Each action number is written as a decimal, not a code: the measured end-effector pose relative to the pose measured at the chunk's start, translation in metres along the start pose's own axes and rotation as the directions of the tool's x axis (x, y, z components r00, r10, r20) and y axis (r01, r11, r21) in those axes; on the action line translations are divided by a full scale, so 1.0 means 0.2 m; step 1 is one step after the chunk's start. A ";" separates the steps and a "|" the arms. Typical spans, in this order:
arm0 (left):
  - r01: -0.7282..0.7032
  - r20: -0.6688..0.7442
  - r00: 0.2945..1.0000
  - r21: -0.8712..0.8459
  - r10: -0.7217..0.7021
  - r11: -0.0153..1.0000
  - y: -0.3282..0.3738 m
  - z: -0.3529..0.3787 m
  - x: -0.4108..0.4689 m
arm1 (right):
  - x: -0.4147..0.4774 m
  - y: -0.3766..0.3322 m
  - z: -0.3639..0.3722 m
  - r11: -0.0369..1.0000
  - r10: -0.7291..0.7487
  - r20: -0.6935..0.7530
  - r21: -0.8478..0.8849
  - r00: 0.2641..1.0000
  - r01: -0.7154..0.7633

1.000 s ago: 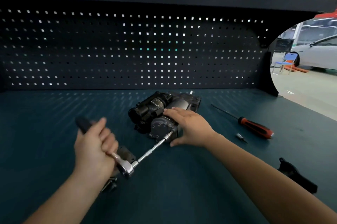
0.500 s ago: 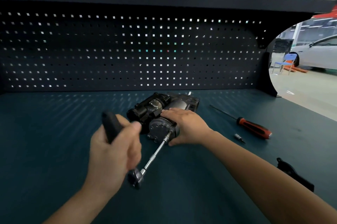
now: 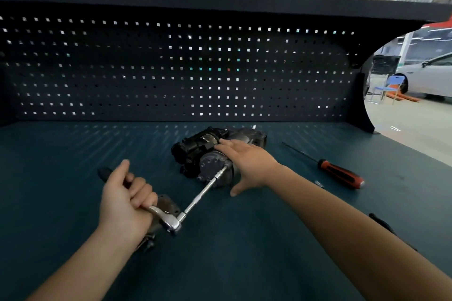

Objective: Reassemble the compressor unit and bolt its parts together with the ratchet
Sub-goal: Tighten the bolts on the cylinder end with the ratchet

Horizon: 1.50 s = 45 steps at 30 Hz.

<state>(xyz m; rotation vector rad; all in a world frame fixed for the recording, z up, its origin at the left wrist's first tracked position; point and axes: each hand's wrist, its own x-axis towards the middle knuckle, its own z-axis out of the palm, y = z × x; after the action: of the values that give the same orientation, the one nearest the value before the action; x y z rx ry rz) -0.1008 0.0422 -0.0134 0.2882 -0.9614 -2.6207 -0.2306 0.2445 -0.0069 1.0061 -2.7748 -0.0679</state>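
The black and grey compressor unit (image 3: 208,151) lies on the dark teal bench (image 3: 244,251), near the middle. My right hand (image 3: 247,163) rests flat on its right side with the fingers straight and the thumb spread toward me. My left hand (image 3: 124,200) grips the black handle of the chrome ratchet (image 3: 171,223). The ratchet's long extension bar (image 3: 204,193) runs up and right to the unit's round grey end cap (image 3: 211,166). The handle lies low, pointing left.
A red-handled screwdriver (image 3: 340,176) lies right of the unit, with a small bit (image 3: 319,184) beside it. A dark metal part (image 3: 166,205) sits under my left hand. A black piece (image 3: 381,223) shows past my right forearm. The pegboard wall (image 3: 171,68) closes the back.
My left hand swung the ratchet handle up over the bar half a second ago, then back down to the left. My right hand stayed on the unit.
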 end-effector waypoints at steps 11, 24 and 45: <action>-0.175 0.173 0.974 0.166 0.146 0.970 0.03 0.04 -0.01 | 0.07 0.04 0.02 0.989 -0.038 -0.011 -0.144 0.999 0.036; -0.186 0.200 0.969 0.199 0.145 0.962 0.03 0.02 0.00 | 0.13 0.14 -0.17 0.789 0.099 0.340 0.546 0.935 -0.282; -0.579 0.685 0.705 0.408 0.183 0.706 -0.02 0.15 -0.21 | 0.28 0.09 0.09 0.888 0.176 -0.011 0.432 0.984 -0.154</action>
<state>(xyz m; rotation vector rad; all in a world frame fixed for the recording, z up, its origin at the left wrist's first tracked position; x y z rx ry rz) -0.0729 0.0783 0.0097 -0.6221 -1.8293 -1.9156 -0.2872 0.2218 -0.0137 0.8300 -2.8771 0.6135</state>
